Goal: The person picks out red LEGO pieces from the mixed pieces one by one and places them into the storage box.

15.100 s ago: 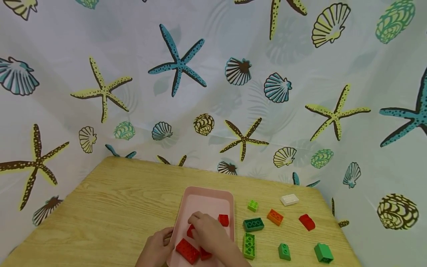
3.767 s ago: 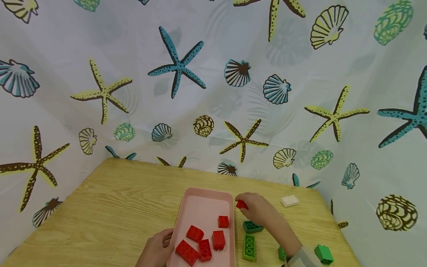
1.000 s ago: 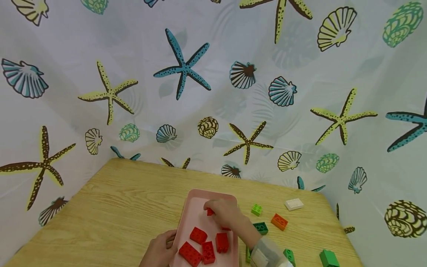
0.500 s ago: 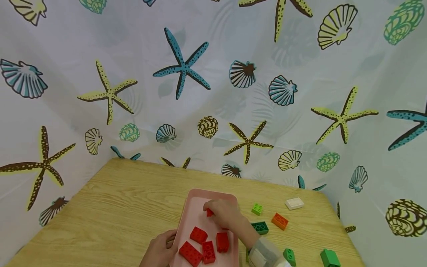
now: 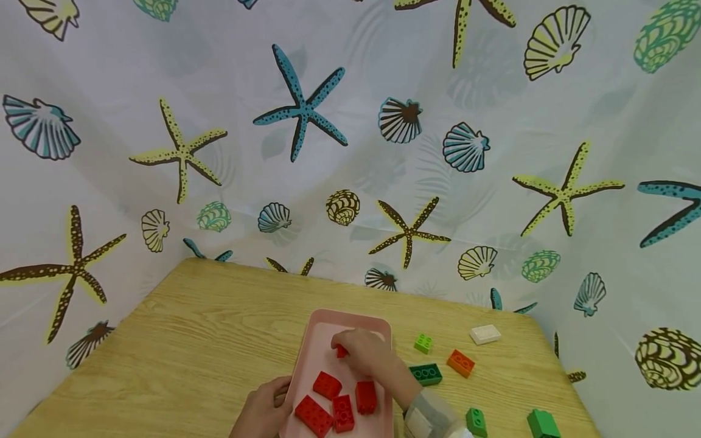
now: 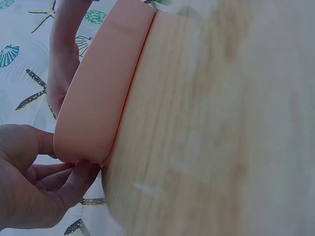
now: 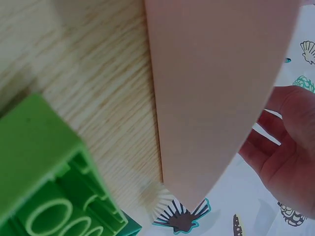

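Observation:
A pink tray (image 5: 323,331) holds several red toy bricks. Near its front lie a long brick (image 5: 314,416), a brick with its hollow side up (image 5: 343,413), a rounded brick (image 5: 327,385) and a tall block (image 5: 366,398). Inside the far half, my right hand (image 5: 368,353) pinches a small red brick (image 5: 341,351), mostly covered by the fingers. My left hand (image 5: 261,409) grips the tray's left edge; in the left wrist view, its thumb and fingers (image 6: 81,179) hold the tray's end wall. The tray wall hides the right fingertips in the right wrist view.
Right of the tray lie a dark green brick (image 5: 426,374), a small lime brick (image 5: 423,343), an orange brick (image 5: 461,362), a white brick (image 5: 485,334) and green bricks (image 5: 476,422), (image 5: 543,423). A lime brick (image 7: 39,147) stands close to the tray's right wall. Patterned cloth (image 5: 350,152) surrounds the table.
The red brick once on the far right of the table is gone from there. My right hand has carried a red brick leftward into the tray. My left hand has kept its grip.

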